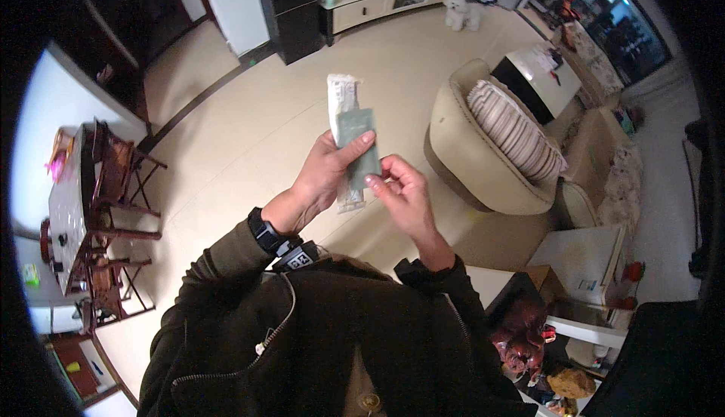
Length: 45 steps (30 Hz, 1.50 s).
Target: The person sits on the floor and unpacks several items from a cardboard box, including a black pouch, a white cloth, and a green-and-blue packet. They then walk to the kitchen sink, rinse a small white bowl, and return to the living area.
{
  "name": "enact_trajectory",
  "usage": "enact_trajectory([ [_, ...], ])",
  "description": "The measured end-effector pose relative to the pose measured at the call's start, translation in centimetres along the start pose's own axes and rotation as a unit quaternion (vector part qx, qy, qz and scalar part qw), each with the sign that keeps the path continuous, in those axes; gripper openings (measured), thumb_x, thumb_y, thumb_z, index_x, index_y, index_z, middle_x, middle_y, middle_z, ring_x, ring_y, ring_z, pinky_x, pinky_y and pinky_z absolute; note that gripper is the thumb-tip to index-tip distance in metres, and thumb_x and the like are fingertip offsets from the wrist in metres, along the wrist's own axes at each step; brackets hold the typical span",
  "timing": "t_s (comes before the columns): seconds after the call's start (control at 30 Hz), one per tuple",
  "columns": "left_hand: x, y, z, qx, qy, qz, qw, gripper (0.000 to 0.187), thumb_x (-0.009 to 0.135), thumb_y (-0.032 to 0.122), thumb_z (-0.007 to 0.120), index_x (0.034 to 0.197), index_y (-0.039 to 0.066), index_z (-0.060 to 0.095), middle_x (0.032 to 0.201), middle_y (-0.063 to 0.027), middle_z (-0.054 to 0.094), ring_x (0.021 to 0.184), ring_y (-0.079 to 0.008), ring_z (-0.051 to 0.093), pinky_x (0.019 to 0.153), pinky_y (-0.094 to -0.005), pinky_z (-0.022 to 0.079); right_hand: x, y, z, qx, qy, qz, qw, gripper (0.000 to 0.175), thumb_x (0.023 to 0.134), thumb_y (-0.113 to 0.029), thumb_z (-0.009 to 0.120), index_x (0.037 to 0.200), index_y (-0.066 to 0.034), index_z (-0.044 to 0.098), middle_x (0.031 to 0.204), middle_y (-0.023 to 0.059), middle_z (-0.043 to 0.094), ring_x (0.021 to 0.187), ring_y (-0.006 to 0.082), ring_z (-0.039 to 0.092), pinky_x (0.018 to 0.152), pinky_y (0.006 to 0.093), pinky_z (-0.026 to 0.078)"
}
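My left hand (pixel 321 175) holds a flat grey-green packet (pixel 359 128) with its thumb across the front. Behind that packet lies a longer white wrapped packet (pixel 342 97), which sticks out above and below it, held in the same hand. My right hand (pixel 403 193) has its thumb and fingers at the lower right edge of the green packet, pinching it or touching it closely. Both packets are upright in front of my chest, over the tiled floor. Faint writing shows on the green one. What the white packet contains is hidden.
A cream armchair (pixel 453 128) with a striped cushion (pixel 512 134) stands to the right, before a low table (pixel 552 80). A white dog (pixel 461 14) stands near the TV cabinet (pixel 374 14). Wooden chairs (pixel 116 162) and a dining table (pixel 68 219) are at left. Carved ornaments (pixel 521 340) sit at lower right.
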<state>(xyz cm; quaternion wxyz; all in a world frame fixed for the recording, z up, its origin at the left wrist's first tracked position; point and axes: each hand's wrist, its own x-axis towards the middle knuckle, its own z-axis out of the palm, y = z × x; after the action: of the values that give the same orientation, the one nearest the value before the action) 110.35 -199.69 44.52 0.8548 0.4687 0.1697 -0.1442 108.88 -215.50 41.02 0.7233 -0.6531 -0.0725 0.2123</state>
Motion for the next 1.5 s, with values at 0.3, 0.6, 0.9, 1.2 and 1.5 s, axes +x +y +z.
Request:
enact_trajectory([
  [0.3, -1.3, 2.0, 0.0, -0.085, -0.012, 0.063, 0.994, 0.039, 0.101, 0.037, 0.039, 0.114, 0.004, 0.057, 0.090, -0.0001, 0.053, 0.081, -0.0121, 0.050, 0.081, -0.0275, 0.044, 1.8, -2.9, -2.7, -0.001, -0.015, -0.022, 1.000, 0.009, 0.093, -0.011, 0.057, 0.096, -0.0031, 0.053, 0.091, 0.0050, 0.065, 0.079, 0.0104, 0.063, 0.064, 0.0234, 0.051],
  [0.6, -2.0, 2.1, 1.4, -0.140, 0.014, 0.128, 0.982, 0.046, 0.103, 0.039, 0.032, 0.132, 0.008, 0.049, 0.095, -0.0003, 0.046, 0.092, -0.0134, 0.047, 0.094, -0.0349, 0.040, 1.2, -4.6, -4.2, -0.057, 0.015, -0.075, 0.995, 0.029, 0.093, -0.006, 0.055, 0.120, -0.0015, 0.048, 0.082, 0.0059, 0.065, 0.072, 0.0088, 0.061, 0.057, 0.0211, 0.049],
  [0.9, -2.3, 2.1, 1.6, -0.174, 0.018, 0.142, 0.974, 0.044, 0.099, 0.038, 0.043, 0.133, 0.010, 0.046, 0.097, -0.0007, 0.050, 0.098, -0.0158, 0.050, 0.100, -0.0385, 0.038, 0.9, -5.3, -3.4, 0.016, -0.052, -0.068, 0.996, 0.027, 0.090, -0.010, 0.062, 0.109, 0.0090, 0.060, 0.097, 0.0075, 0.064, 0.076, 0.0087, 0.057, 0.065, 0.0219, 0.047],
  [1.2, -2.5, 2.3, -0.4, -0.169, 0.008, 0.137, 0.976, 0.036, 0.098, 0.037, 0.047, 0.118, 0.009, 0.054, 0.103, -0.0029, 0.056, 0.103, -0.0158, 0.051, 0.101, -0.0368, 0.036, 1.2, -6.1, -3.1, -0.108, 0.039, -0.130, 0.985, 0.016, 0.085, -0.008, 0.069, 0.096, 0.0031, 0.067, 0.085, 0.0050, 0.066, 0.075, 0.0065, 0.058, 0.065, 0.0219, 0.047],
  [1.5, -3.4, 3.0, -2.6, -0.160, 0.074, 0.139, 0.975, 0.025, 0.095, 0.026, 0.053, 0.105, 0.003, 0.050, 0.099, -0.0080, 0.052, 0.087, -0.0155, 0.057, 0.083, -0.0326, 0.051, 1.1, -7.2, -2.6, -0.053, 0.030, -0.206, 0.977, 0.020, 0.087, 0.000, 0.063, 0.106, 0.0005, 0.057, 0.092, 0.0055, 0.066, 0.079, 0.0088, 0.059, 0.068, 0.0228, 0.048],
])
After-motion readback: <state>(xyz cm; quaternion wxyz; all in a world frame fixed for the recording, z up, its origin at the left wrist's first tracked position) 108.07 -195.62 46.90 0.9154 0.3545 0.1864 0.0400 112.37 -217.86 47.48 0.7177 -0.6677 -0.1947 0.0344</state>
